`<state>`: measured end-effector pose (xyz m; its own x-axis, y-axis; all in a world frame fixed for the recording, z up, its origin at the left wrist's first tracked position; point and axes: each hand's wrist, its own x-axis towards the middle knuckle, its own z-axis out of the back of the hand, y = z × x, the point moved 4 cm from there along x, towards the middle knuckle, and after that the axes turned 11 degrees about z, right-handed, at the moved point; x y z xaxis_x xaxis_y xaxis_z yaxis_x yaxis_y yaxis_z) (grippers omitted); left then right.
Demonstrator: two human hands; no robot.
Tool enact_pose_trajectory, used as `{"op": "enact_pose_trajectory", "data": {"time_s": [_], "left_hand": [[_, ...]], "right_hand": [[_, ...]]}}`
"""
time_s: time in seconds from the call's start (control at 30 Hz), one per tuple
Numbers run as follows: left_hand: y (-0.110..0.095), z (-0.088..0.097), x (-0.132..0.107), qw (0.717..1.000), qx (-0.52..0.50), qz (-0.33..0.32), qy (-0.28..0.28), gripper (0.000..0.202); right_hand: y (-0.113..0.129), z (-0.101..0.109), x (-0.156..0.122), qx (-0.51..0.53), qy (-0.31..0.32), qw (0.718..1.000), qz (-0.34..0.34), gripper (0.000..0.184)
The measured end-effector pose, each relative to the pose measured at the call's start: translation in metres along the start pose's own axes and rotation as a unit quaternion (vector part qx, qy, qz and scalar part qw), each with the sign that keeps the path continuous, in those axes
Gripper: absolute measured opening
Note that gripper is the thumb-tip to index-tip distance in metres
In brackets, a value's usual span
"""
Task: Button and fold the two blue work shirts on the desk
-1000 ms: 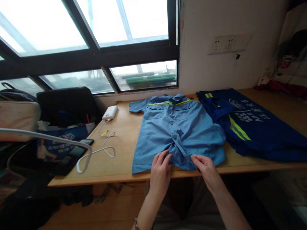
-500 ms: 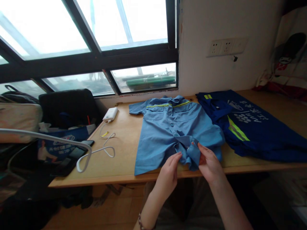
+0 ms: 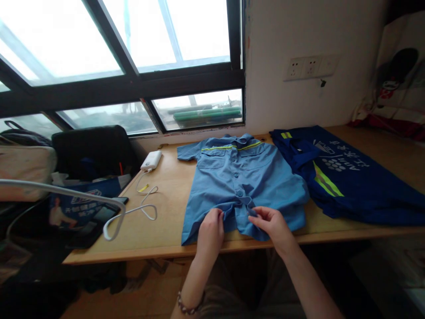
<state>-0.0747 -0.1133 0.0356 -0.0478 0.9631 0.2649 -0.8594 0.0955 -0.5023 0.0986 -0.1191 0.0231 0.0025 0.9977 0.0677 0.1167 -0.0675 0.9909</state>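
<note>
A light blue short-sleeved shirt (image 3: 244,184) with yellow-green chest stripes lies face up on the wooden table (image 3: 166,199), collar toward the window. My left hand (image 3: 210,232) pinches the left side of the shirt's open front near the hem. My right hand (image 3: 270,223) pinches the right front edge by the lowest buttons. Both hands sit at the table's near edge, a short gap between them. A dark blue garment (image 3: 341,177) with white print and a yellow-green stripe lies to the right of the shirt, touching it.
A white power bank (image 3: 151,160) with a looped white cable (image 3: 146,208) lies left of the shirt. A white curved bar (image 3: 66,195) crosses the left side above a phone (image 3: 99,215) and bags. Wall sockets (image 3: 310,67) sit above the table.
My right hand has laid the lifted front flap back down onto the shirt. My left hand has slid left and taken hold of the other front edge.
</note>
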Motion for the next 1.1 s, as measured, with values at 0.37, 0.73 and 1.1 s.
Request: {"op": "enact_pose_trajectory", "data": {"time_s": [0.37, 0.73, 1.1], "left_hand": [[-0.018, 0.032, -0.012, 0.987, -0.151, -0.054, 0.032, 0.017], [-0.034, -0.019, -0.022, 0.923, -0.367, 0.054, 0.104, 0.007], [-0.021, -0.016, -0.024, 0.939, -0.328, 0.056, 0.092, 0.007]], "right_hand": [[-0.007, -0.019, -0.004, -0.079, 0.043, 0.996, 0.028, 0.029], [-0.007, -0.007, -0.015, 0.166, -0.028, 0.983, -0.074, 0.029], [-0.001, -0.01, -0.022, -0.082, 0.008, 0.996, 0.041, 0.036]]}}
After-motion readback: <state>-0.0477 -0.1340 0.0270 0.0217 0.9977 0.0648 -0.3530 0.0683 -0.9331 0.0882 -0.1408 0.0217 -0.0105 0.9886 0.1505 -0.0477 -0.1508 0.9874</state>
